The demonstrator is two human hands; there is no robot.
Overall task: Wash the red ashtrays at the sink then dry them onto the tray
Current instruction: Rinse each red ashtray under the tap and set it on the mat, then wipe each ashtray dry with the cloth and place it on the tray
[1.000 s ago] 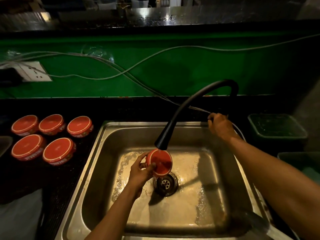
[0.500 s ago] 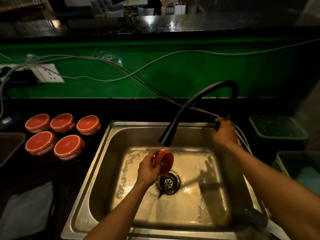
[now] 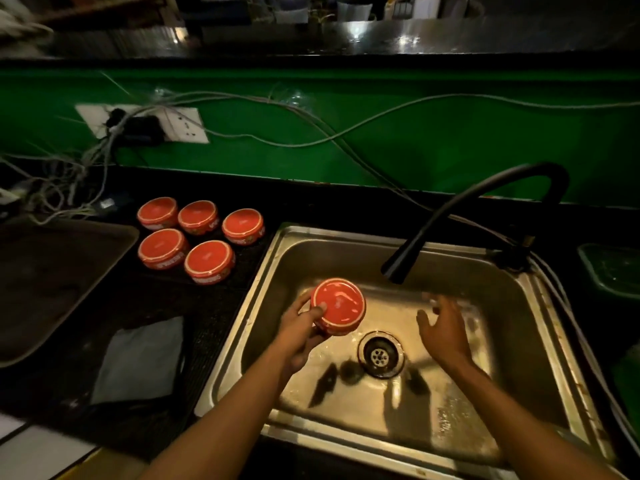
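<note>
My left hand grips a red ashtray over the left part of the steel sink, its flat underside facing up. My right hand hovers with spread fingers over the sink, right of the drain and below the black faucet spout; it holds nothing. Several more red ashtrays sit upside down in a cluster on the dark counter left of the sink. A dark tray lies at the far left. A grey cloth lies on the counter in front of the tray.
Loose cables hang across the green wall behind the sink, running from a wall socket. A green plastic tub stands right of the sink. The black faucet base rises at the sink's back right corner.
My right hand left the faucet base and came down over the sink. My left hand moved the ashtray left, away from the spout, and turned its underside up. The view swung left.
</note>
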